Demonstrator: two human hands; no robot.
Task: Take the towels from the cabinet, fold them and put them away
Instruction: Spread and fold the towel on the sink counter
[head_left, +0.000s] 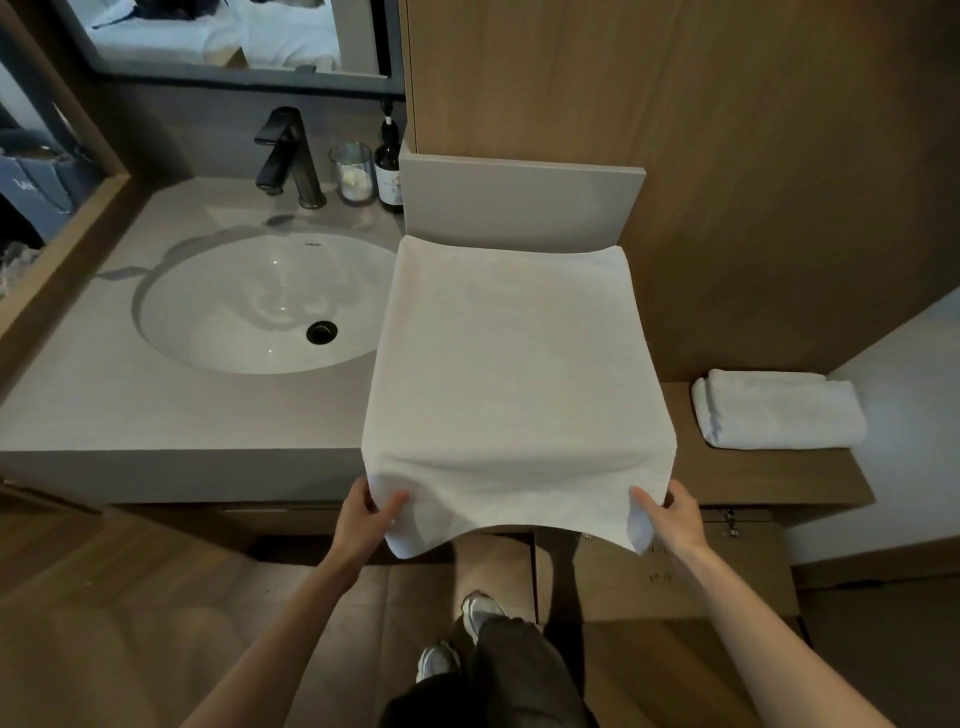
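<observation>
A white towel (509, 374) lies spread over the right end of the grey counter (156, 415), its near edge hanging past the front. My left hand (366, 512) pinches the near left corner, thumb on top. My right hand (670, 512) pinches the near right corner the same way. Between my hands the near edge sags. A second white towel (779, 410), folded into a thick pad, rests on the wooden shelf (753, 478) to the right.
A white oval sink (249, 312) with a black faucet (288, 156) fills the counter's left half. A glass candle (353, 174) and a dark bottle (389, 166) stand behind it. A grey panel (519, 202) and wooden wall rise behind the towel. Cardboard boxes (675, 571) sit below.
</observation>
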